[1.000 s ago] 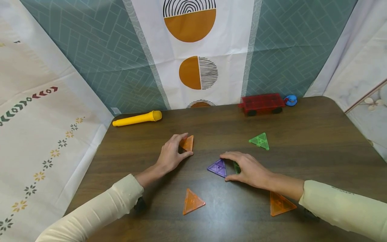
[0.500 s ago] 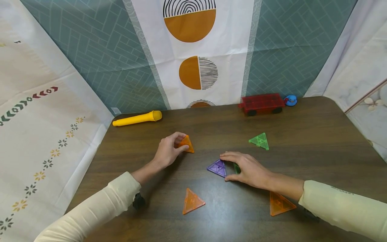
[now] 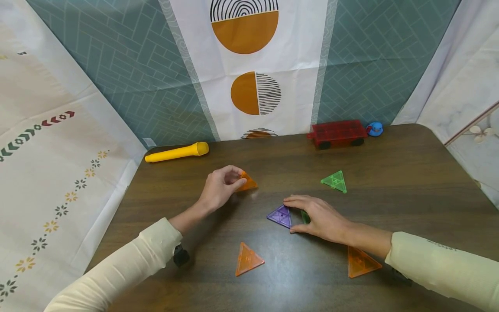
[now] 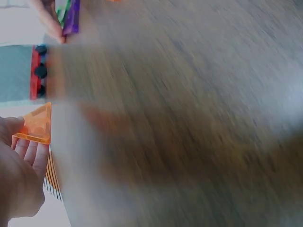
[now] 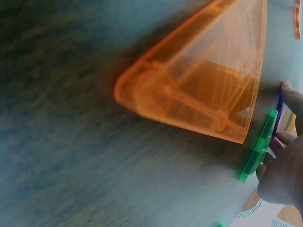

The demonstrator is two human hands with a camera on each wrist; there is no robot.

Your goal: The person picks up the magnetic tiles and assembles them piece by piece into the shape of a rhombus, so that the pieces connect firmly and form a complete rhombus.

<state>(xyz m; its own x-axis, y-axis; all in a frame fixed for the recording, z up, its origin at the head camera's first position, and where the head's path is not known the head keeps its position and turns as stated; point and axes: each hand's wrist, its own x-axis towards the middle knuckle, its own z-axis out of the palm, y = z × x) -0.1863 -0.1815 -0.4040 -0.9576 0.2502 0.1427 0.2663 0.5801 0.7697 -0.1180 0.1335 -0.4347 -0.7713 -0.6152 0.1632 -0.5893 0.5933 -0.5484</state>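
Observation:
In the head view my left hand [image 3: 219,187] pinches a translucent orange triangle magnetic tile [image 3: 249,181] between thumb and fingers. The left wrist view shows this tile [image 4: 39,124] held by a corner, the thumb on its face. My right hand [image 3: 323,220] grips a purple triangle magnetic tile [image 3: 280,216] lying on the table, thumb and fingertip at two of its corners. Under that palm a green triangle tile [image 3: 305,216] is partly hidden. The right wrist view shows this green tile [image 5: 259,147] standing close to the purple one [image 5: 280,112].
Two more orange tiles lie nearer, one at centre [image 3: 248,260] and one by the right forearm [image 3: 361,262]. Another green tile [image 3: 336,181] lies beyond the right hand. Along the back are a yellow toy microphone [image 3: 177,152], a red wheeled car base [image 3: 339,134] and a blue rubber duck [image 3: 375,129].
My left hand has closed further round the orange tile and turned it, shifting slightly back and left. My right hand and the purple tile have stayed in place.

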